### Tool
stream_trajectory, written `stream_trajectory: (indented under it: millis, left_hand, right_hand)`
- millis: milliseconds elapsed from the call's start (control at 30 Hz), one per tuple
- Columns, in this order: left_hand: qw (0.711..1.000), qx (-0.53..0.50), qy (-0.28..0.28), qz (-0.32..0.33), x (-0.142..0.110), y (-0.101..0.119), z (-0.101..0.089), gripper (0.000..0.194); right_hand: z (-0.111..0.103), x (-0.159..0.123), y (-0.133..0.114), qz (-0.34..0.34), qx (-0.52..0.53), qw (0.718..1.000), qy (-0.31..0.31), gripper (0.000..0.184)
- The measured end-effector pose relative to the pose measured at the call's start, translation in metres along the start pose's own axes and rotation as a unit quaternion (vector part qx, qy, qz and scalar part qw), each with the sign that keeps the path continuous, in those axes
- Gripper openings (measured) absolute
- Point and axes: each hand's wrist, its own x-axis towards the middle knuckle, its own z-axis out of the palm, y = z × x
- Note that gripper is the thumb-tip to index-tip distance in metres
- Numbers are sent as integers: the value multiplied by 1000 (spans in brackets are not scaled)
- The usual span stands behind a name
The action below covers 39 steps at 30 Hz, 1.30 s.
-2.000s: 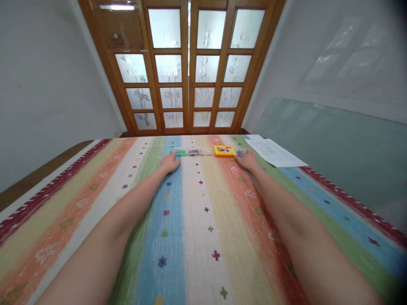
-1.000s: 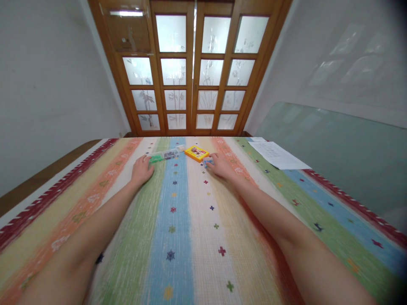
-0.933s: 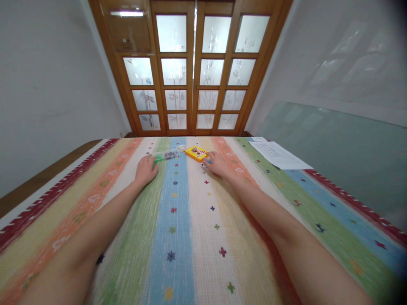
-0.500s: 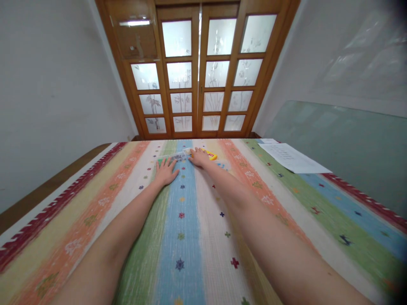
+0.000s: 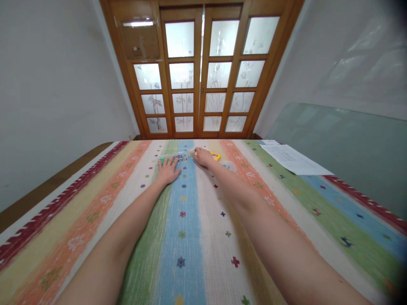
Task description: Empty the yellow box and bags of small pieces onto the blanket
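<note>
Has both bare arms stretched forward over a striped, patterned cloth point(image 5: 190, 254) covering the surface, toward the yellow box point(image 5: 216, 156). Has the left hand point(image 5: 168, 171) palm down to the left of the yellow box, released, with fingers spread and nothing gripped. Lays these fingertips on the near side of a clear case point(image 5: 181, 156), over its green end, the one farther from the yellow box. Shows small dark details along the rest of the case, on the side toward the yellow box.

Has the right hand point(image 5: 202, 157) at the left end of the yellow box, hiding that end. Bends the fingers beside a small pale piece point(image 5: 191, 153) between the clear case and the yellow box; cannot tell whether grasping either one or only touching, with the fingertips too small to make out. Leaves the right part of the yellow box in sight, with a red mark on top.

Has a clear piece with blue marks point(image 5: 228, 166) just to the near right of the yellow box, beside the right forearm point(image 5: 263, 207). Has a printed white sheet point(image 5: 294, 159) well to the right of the yellow box, flat on the cloth. Faces wooden doors point(image 5: 197, 55) with frosted panes, beyond the yellow box.
</note>
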Motion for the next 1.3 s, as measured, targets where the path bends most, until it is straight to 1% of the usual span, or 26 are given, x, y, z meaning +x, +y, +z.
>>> stream_trajectory:
  millis: [100, 167, 233, 367, 467, 567, 633, 700, 767, 833, 900, 967, 1033, 1067, 1133, 1200, 1233, 1300]
  left_hand:
    - [1000, -4, 1, -1, -1, 1, 2, 69]
    - [1000, -6, 4, 1, -2, 2, 3, 68]
    - [1000, -6, 8, 5, -2, 2, 4, 68]
    - [1000, -5, 12, 8, -1, 1, 5, 69]
    - [1000, -5, 11, 0, -1, 2, 4, 69]
    - [1000, -6, 16, -4, -2, 4, 2, 71]
    - [999, -8, 31, -17, -3, 4, 1, 72]
    - [998, -11, 51, -45, -4, 5, 0, 70]
    - [995, -12, 64, -75, -4, 4, 0, 66]
    - [993, -14, 69, -96, -4, 2, -1, 63]
    - [991, -23, 72, -107, -3, 0, -1, 59]
    - [990, -34, 75, -111, -3, -3, -2, 57]
    - [990, -37, 78, -113, -2, -5, -2, 56]
    - [990, -35, 79, -112, -2, -6, -2, 56]
    - [990, -28, 82, -110, -1, -7, -1, 56]
    - [991, -25, 83, -106, -1, -9, 0, 56]
    - [991, -25, 82, -104, 0, -9, 1, 57]
    - [992, -23, 78, -101, 0, -11, 3, 58]
  right_hand:
    - [3, 14, -9, -10, -3, 1000, 2, 71]
    - [5, 25, -14, -24, -15, 1000, -9, 78]
    - [6, 35, -18, -29, -21, 999, -33, 76]
    - [7, 50, -22, 0, -4, 996, -92, 72]
    - [7, 50, -27, 12, 8, 996, -93, 67]
    - [8, 40, -36, 23, 11, 998, -61, 57]
    - [10, 28, -46, 31, 7, 999, -37, 53]
    - [12, 11, -57, 44, -5, 999, 5, 48]
    - [14, -8, -69, 42, -16, 998, 44, 44]
    - [14, -27, -77, 39, -19, 997, 63, 41]
    - [11, -43, -78, 18, -13, 998, 67, 42]
    - [4, -55, -70, -7, -3, 998, 58, 45]
    - [-4, -62, -53, -28, 7, 998, 55, 51]
    - [-7, -65, -42, -27, 9, 998, 61, 54]
    - [-13, -67, -18, 0, -3, 997, 73, 57]
    - [-16, -70, 4, 43, -22, 998, 40, 61]
    - [-16, -71, 13, 50, -27, 998, 15, 63]
    - [-16, -75, 27, 33, -33, 999, -14, 67]
